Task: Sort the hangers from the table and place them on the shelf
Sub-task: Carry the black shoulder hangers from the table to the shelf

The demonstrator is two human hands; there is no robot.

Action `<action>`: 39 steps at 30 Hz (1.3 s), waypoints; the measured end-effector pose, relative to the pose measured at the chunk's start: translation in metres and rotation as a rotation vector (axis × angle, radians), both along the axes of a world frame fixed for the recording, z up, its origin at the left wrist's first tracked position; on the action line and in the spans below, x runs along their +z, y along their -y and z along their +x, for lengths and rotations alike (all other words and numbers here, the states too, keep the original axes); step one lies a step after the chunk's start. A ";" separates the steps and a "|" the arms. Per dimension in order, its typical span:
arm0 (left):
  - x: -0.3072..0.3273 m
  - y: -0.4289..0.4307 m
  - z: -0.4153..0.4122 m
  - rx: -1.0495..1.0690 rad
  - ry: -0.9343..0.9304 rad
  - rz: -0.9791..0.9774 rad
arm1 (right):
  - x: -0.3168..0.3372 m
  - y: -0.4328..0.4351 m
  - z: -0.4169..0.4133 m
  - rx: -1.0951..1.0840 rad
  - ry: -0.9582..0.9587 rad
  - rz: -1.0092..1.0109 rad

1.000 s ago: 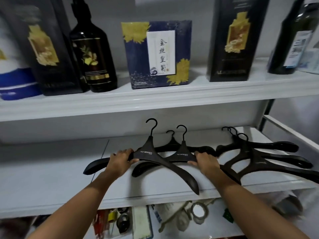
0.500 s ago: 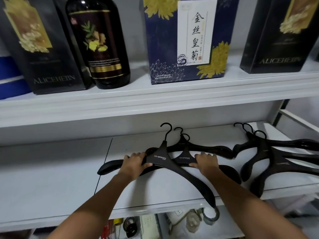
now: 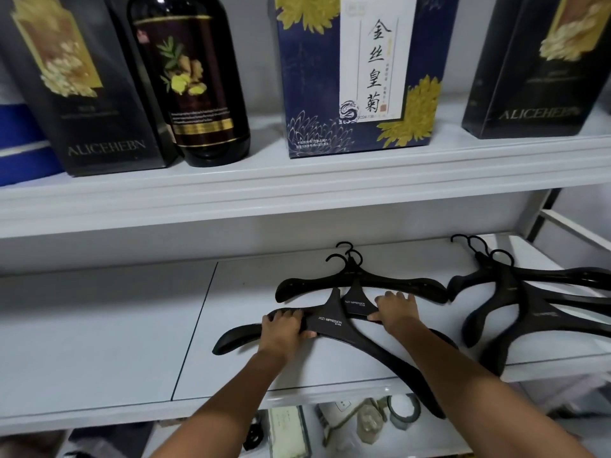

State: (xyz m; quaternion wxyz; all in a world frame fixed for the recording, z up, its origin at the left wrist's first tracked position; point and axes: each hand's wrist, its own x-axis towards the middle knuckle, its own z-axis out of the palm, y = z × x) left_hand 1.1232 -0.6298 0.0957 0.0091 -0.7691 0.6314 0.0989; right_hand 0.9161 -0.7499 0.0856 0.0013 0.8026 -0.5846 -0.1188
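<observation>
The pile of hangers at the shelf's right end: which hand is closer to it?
Right. The right hand holds the middle hangers just left of that pile; the left hand grips those hangers farther left.

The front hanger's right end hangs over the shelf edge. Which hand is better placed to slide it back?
Left, likely. The left hand grips the front hanger beside its neck, while the right hand holds the middle hanger behind it.
</observation>
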 end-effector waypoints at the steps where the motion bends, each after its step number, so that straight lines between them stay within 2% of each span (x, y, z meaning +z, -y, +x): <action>1: -0.001 0.000 -0.004 0.012 -0.008 0.003 | 0.002 0.001 -0.005 0.003 0.016 -0.017; 8: -0.008 0.006 -0.046 0.034 -0.046 -0.032 | 0.018 -0.013 -0.050 0.047 0.224 -0.179; 12: -0.018 0.013 -0.054 0.034 -0.031 -0.029 | 0.011 -0.032 -0.066 0.122 0.311 -0.140; 14: -0.021 0.016 -0.057 0.040 -0.040 -0.038 | 0.004 -0.042 -0.069 0.124 0.291 -0.107; 18: -0.025 0.018 -0.061 0.014 -0.013 -0.102 | -0.017 -0.057 -0.064 0.098 0.091 -0.072; 21: -0.023 0.022 -0.056 -0.090 0.110 -0.174 | -0.033 -0.059 -0.061 0.048 0.004 -0.122; 24: -0.022 0.031 -0.037 -0.166 0.119 -0.214 | -0.047 -0.049 -0.059 0.027 0.114 -0.198; 30: -0.028 0.042 -0.023 -0.110 0.158 0.090 | -0.048 -0.042 -0.061 0.082 0.087 -0.275; 39: -0.034 0.039 -0.033 -0.023 0.061 0.202 | -0.048 -0.026 -0.066 0.103 0.074 -0.199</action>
